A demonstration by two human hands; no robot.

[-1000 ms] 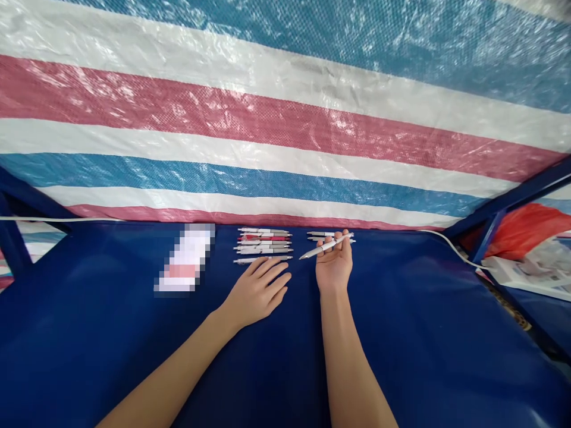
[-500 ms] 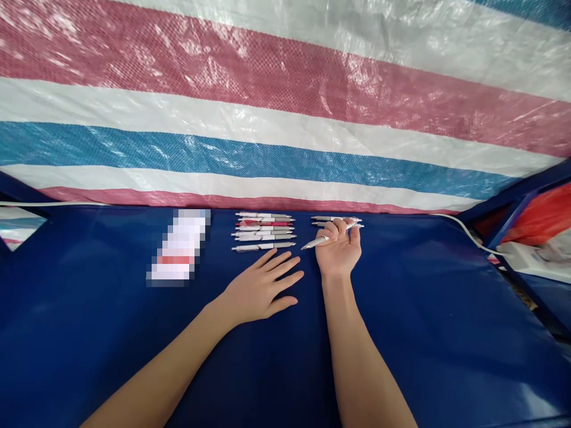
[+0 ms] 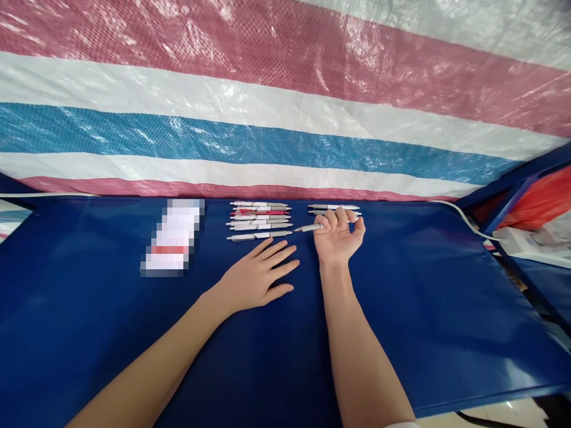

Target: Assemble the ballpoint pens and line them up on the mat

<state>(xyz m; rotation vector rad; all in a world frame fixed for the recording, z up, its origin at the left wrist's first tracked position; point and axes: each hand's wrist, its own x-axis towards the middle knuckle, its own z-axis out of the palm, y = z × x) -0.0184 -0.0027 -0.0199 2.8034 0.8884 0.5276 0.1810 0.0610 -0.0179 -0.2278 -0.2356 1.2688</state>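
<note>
My left hand (image 3: pixel 255 274) lies palm down with its fingers spread, just below the nearest white-and-grey pen (image 3: pixel 259 236) of a stack of several pens. Among those is one red pen (image 3: pixel 263 212); the others are white with grey grips. Palm up, my right hand (image 3: pixel 339 242) has its fingers curled on a white-and-grey pen (image 3: pixel 308 228), whose tip points left toward the stack. Part of this pen is hidden behind the fingers. Just beyond the right hand lie two similar pens (image 3: pixel 328 207), one partly covered by the fingertips.
The blue table (image 3: pixel 414 309) ends at a striped plastic sheet (image 3: pixel 267 145) at the back. On the left lies a blurred-out rectangular item (image 3: pixel 172 238). A white cable (image 3: pixel 464 217) runs to a white power strip (image 3: pixel 535 245) on the right.
The pen in my right hand has turned from slanted to nearly level, close in line with the pens beyond it. My left hand keeps its pose. The whole view has shifted slightly.
</note>
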